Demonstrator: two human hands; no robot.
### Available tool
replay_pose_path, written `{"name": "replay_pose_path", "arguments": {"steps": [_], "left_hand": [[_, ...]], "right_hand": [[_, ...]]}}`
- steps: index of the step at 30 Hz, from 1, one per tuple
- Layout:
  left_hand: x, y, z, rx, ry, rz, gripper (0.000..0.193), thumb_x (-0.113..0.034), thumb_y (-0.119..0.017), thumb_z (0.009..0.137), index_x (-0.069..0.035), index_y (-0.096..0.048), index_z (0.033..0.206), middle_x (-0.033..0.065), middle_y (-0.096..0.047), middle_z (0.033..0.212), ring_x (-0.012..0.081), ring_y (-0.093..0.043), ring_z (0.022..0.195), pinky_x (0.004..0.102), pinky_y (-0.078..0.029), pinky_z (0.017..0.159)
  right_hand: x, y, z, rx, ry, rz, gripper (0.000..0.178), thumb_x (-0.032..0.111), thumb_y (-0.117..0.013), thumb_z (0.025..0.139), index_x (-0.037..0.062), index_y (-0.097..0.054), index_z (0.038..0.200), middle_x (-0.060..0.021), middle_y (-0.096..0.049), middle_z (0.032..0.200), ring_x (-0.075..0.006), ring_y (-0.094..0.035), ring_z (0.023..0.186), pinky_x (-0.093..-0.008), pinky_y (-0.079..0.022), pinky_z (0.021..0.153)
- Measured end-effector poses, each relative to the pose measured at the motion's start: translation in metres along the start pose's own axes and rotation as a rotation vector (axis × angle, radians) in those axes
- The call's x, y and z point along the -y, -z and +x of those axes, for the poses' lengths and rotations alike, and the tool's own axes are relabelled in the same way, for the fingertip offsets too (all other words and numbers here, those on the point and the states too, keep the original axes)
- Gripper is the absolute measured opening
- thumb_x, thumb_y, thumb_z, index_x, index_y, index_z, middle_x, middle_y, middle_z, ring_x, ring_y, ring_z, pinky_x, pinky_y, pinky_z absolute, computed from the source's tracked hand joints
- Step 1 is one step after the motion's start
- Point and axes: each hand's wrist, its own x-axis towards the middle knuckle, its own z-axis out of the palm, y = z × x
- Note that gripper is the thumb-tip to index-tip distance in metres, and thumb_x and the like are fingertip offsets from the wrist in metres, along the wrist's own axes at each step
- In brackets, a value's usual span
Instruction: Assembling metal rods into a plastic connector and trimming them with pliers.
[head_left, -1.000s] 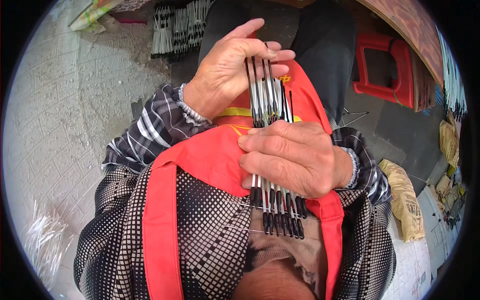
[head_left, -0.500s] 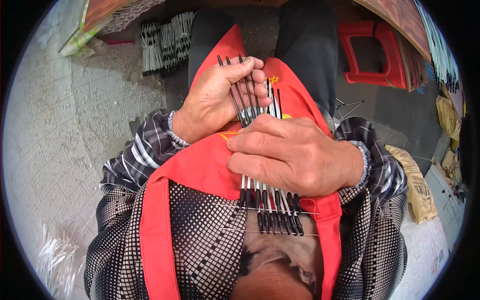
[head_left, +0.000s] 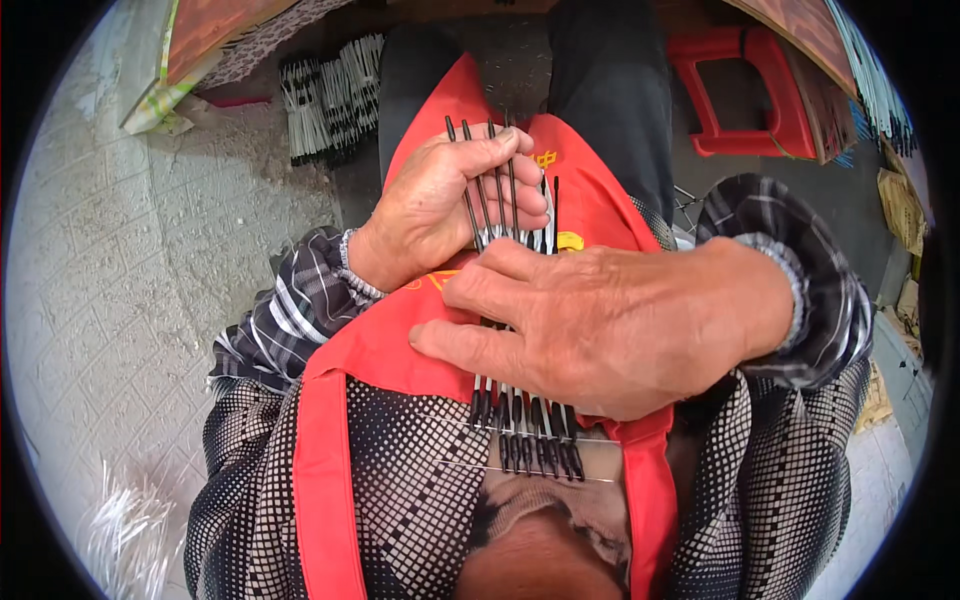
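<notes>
Several slim rods with white shafts and black ends run lengthwise over my red apron (head_left: 365,335). My left hand (head_left: 430,195) is closed around their far part, its thumb across them, and the black tips (head_left: 492,130) stick out past the fingers. Over the middle of the rods hovers or rests my right hand (head_left: 610,320), palm down, fingers stretched and spread leftward; its thumb is hidden. Toward my chest, the rods' black near ends (head_left: 540,455) hang in two staggered rows, crossed by thin straight wires (head_left: 460,465).
Bundles of similar rods (head_left: 335,90) lie on the floor at the far left. A red plastic stool (head_left: 735,95) stands far right, by more hanging rods (head_left: 880,90). White strips (head_left: 130,525) lie near left; a brown sack (head_left: 900,210) is at the right.
My right hand has lifted and spread its fingers, and its forearm has swung outward to the right. The rods' near ends have shifted slightly left. My left hand keeps its hold.
</notes>
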Motion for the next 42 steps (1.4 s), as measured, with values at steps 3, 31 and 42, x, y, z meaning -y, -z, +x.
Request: {"name": "replay_pose_path", "arguments": {"steps": [3,31,42], "left_hand": [[0.002,0.004,0.001,0.019,-0.01,0.026,0.02,-0.019,-0.05,0.098,-0.001,-0.056,0.104,0.0103,-0.066,0.086,0.0221,-0.067,0.072,0.0347,-0.057,0.067],[-0.003,0.005,0.002,0.081,-0.058,0.027,0.019,-0.016,-0.05,0.099,-0.001,-0.056,0.108,0.0054,-0.063,0.084,0.0153,-0.066,0.071,0.032,-0.06,0.071],[0.003,-0.003,0.004,-0.069,-0.154,0.005,0.02,-0.016,-0.053,0.096,0.001,-0.057,0.103,0.0153,-0.066,0.094,0.0244,-0.068,0.083,0.0369,-0.058,0.076]], "right_hand": [[-0.006,0.007,0.001,0.188,0.006,0.097,0.053,0.006,-0.061,0.075,-0.0056,-0.047,0.125,-0.0179,-0.053,0.108,-0.032,-0.056,0.1,-0.0352,-0.052,0.071],[-0.135,-0.016,-0.014,-0.532,-0.519,-0.52,0.023,0.02,-0.061,0.086,0.0001,-0.064,0.075,-0.0136,-0.054,0.058,-0.0272,-0.058,0.052,-0.0386,-0.043,0.049],[-0.116,-0.008,-0.014,-0.727,-0.446,-0.68,0.02,0.014,-0.064,0.088,0.0026,-0.056,0.073,-0.0129,-0.045,0.057,-0.0289,-0.05,0.044,-0.0373,-0.036,0.041]]}}
